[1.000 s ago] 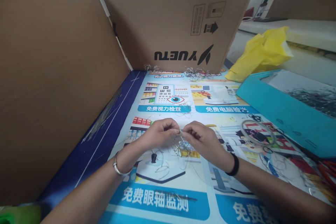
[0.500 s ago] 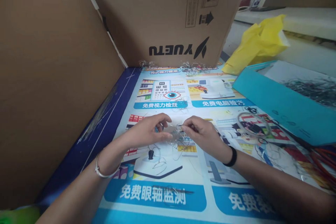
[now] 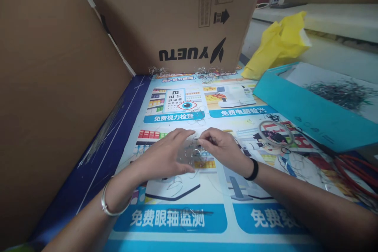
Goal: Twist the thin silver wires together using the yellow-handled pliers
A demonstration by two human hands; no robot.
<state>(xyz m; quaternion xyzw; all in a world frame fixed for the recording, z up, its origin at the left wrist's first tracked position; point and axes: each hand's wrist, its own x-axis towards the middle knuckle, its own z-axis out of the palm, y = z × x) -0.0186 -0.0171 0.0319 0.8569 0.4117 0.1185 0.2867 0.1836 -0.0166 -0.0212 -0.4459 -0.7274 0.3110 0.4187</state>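
A loose tangle of thin wires [image 3: 198, 152] is between my two hands, above the printed sheet [image 3: 217, 201]. My right hand [image 3: 223, 147] pinches the tangle's upper right side between thumb and fingertips. To the left of the wires, my left hand [image 3: 168, 152] is spread, its thumb well apart from its fingers and nothing visibly held. Nearer to me, a small bundle of dark straight wires [image 3: 191, 212] lies on the sheet. A few fine wire loops rest just below my left hand.
Upright cardboard [image 3: 141, 15] encloses the left and back. More wire tangles [image 3: 205, 74] lie along its foot. At right are a blue box [image 3: 313, 110] with wires, a yellow bag [image 3: 274, 45], a clear ring [image 3: 276, 133] and red cords [image 3: 351, 171].
My left hand has opened wider, its thumb moving down away from the fingers. My right hand keeps its pinch on the tangle. The whole view has shifted slightly.
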